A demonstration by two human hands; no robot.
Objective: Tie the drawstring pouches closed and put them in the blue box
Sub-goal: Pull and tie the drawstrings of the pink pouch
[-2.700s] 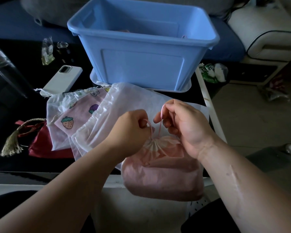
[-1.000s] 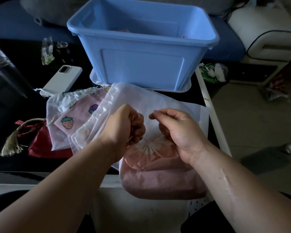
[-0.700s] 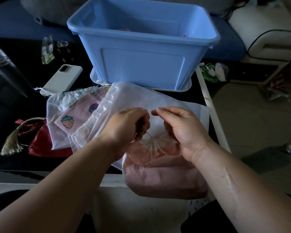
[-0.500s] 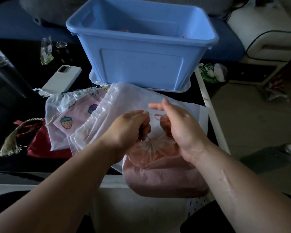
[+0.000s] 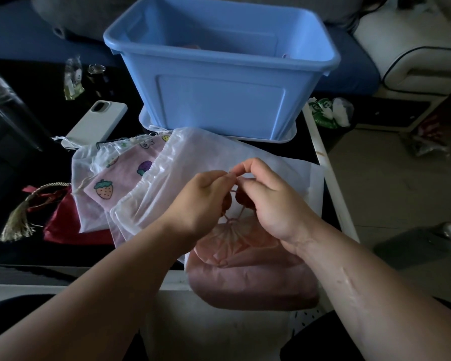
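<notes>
A pink drawstring pouch (image 5: 250,277) hangs over the table's near edge, its mouth gathered tight. My left hand (image 5: 203,201) and my right hand (image 5: 268,201) meet just above it, each pinching the thin pink drawstring (image 5: 232,216) between thumb and fingertips. The blue box (image 5: 219,82) stands behind on the table, with something pinkish inside. More pouches lie left of my hands: a sheer white pouch (image 5: 182,168), a pink strawberry-print pouch (image 5: 125,178), and a red pouch (image 5: 60,220) with a tassel.
A white phone (image 5: 97,123) lies left of the blue box on the dark table (image 5: 24,256). A small packet (image 5: 72,83) and a dark bottle (image 5: 97,76) sit behind it. The table's right edge drops to the floor, where bags and litter lie.
My hands have come closer together above the pouch's gathered mouth, working the drawstring. My right fingers, briefly spread, now pinch the string again. The pouch has stayed put.
</notes>
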